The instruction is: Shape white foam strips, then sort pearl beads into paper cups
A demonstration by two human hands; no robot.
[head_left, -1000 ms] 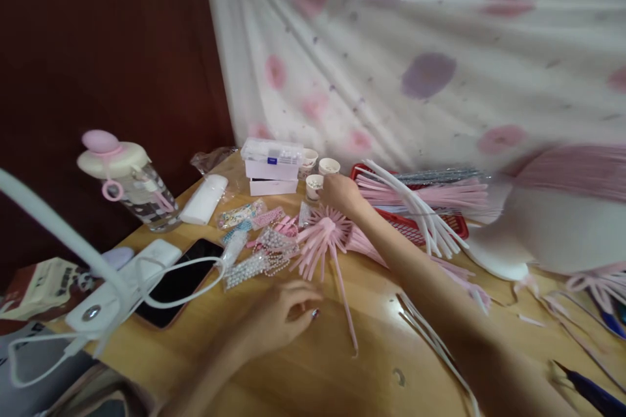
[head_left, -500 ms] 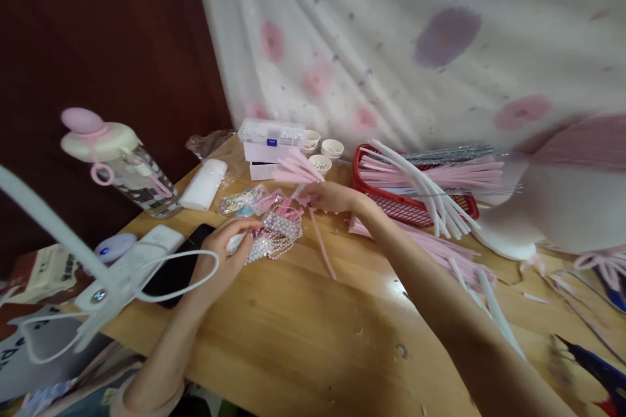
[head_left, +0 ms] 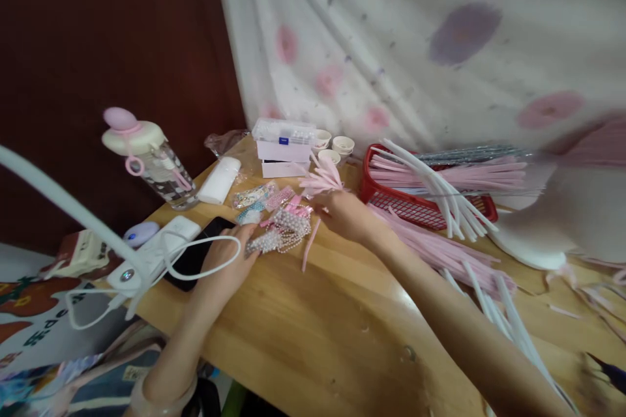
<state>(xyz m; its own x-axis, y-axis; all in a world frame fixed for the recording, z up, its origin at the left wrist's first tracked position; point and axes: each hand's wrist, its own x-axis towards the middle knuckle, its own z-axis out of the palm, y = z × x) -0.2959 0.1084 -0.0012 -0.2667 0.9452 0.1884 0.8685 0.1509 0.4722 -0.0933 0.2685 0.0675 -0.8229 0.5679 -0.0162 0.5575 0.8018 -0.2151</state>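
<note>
My right hand (head_left: 342, 214) is closed round the lower end of a bunch of looped pink pipe cleaners (head_left: 323, 176), held just above the table. A loose pink pipe cleaner (head_left: 310, 245) slants down below that hand. To the left, the fingers of my left hand (head_left: 229, 260) are bent at the near end of some white pearl bead strands (head_left: 267, 242) and appear to grip them; the fingertips are partly hidden. More pearl strands (head_left: 292, 221) and small bags of beads (head_left: 254, 195) lie between the two hands.
A red basket (head_left: 420, 207) of pink and white pipe cleaners stands right, with more pink pipe cleaners (head_left: 450, 251) before it. Behind are a clear-lidded box (head_left: 284, 133) and small white cups (head_left: 343, 144). A bottle (head_left: 163, 166), phone (head_left: 195, 257) and white cable (head_left: 237, 257) occupy the left.
The view has shifted, so the scene sits further right. My left hand has drawn slightly left from the main pearl pile. The pink looped bunch in my right hand has turned more upright.
</note>
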